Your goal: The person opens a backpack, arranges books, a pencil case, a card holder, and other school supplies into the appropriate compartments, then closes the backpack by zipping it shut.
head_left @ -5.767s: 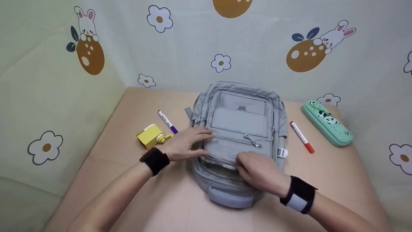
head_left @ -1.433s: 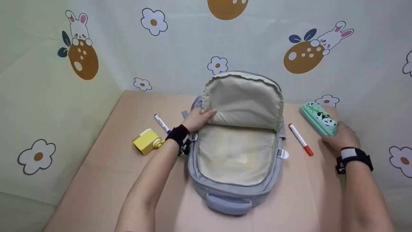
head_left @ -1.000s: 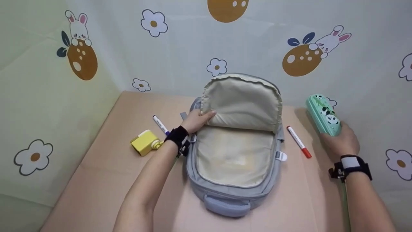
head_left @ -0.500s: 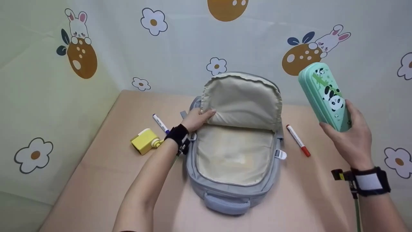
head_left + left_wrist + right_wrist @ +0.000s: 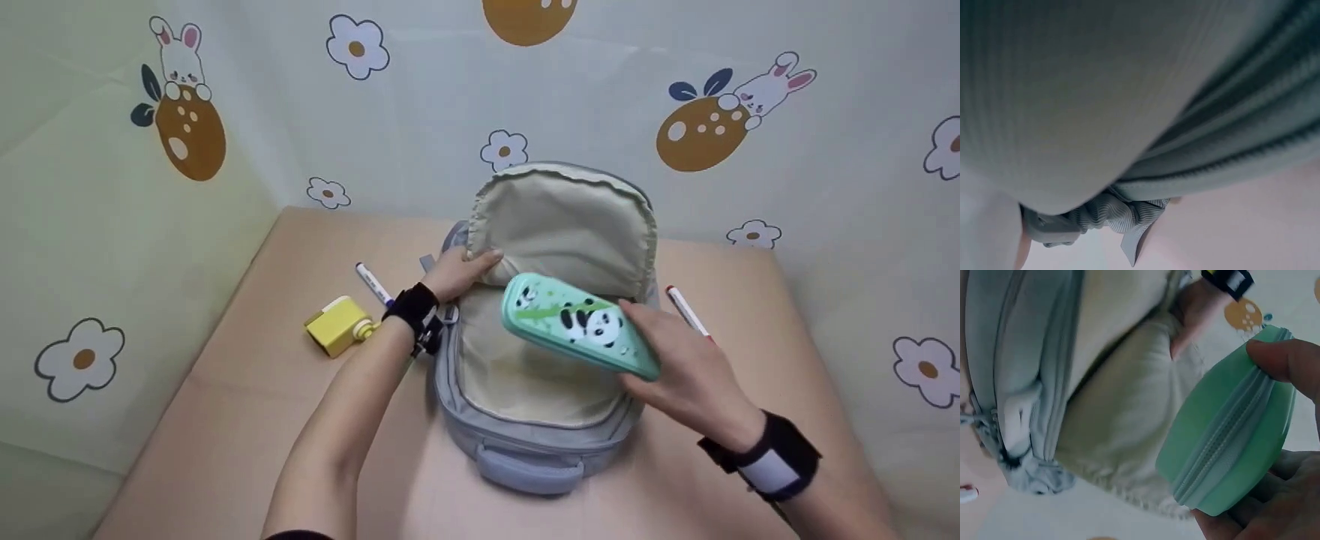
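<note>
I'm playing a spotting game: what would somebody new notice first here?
Probably the mint-green panda case, held by the right hand over the open grey backpack. Next, maybe the backpack's raised flap, its edge held by the left hand, then the yellow container left of the backpack.

On the peach surface (image 5: 262, 300), the open grey fabric backpack (image 5: 484, 367) lies between the slim white blue-ended marker (image 5: 373, 283), left, and the slim white red-ended marker (image 5: 686, 309), right, whose near end is apparently behind the right hand (image 5: 694, 375). The boxy yellow plastic container (image 5: 336, 325) sits before the left marker. The oblong mint-green zipped case (image 5: 555, 315) is over the backpack's opening.
</note>
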The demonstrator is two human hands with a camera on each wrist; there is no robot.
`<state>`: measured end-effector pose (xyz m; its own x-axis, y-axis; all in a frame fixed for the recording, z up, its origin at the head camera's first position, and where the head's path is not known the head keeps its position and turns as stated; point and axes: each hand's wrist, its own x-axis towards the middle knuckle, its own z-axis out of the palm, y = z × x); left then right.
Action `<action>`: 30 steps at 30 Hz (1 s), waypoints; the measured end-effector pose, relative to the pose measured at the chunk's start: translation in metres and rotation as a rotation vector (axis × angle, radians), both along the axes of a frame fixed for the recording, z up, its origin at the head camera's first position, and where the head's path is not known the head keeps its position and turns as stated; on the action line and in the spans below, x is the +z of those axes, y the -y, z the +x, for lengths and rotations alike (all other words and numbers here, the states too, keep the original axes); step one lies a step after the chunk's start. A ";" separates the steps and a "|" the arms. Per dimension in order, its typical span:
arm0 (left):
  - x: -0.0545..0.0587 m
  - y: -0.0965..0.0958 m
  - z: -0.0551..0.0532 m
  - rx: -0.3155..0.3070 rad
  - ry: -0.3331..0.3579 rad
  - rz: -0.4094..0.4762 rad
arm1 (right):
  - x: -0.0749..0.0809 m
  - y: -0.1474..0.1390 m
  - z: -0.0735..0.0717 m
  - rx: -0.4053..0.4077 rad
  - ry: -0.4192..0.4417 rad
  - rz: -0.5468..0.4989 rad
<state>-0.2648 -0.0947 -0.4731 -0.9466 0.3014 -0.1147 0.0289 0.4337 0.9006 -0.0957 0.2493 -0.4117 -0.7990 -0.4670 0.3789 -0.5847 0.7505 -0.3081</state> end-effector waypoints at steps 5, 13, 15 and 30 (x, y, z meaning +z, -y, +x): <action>0.001 -0.001 0.001 0.010 0.037 0.045 | -0.023 0.018 -0.002 -0.022 0.174 0.115; 0.014 -0.004 0.002 0.043 0.050 0.136 | -0.032 0.032 -0.005 -0.084 0.120 0.234; 0.017 -0.004 0.001 0.053 0.039 0.141 | -0.032 0.033 -0.005 -0.102 0.101 0.246; 0.029 -0.007 0.004 0.065 0.042 0.175 | -0.035 0.046 -0.014 -0.240 0.011 0.336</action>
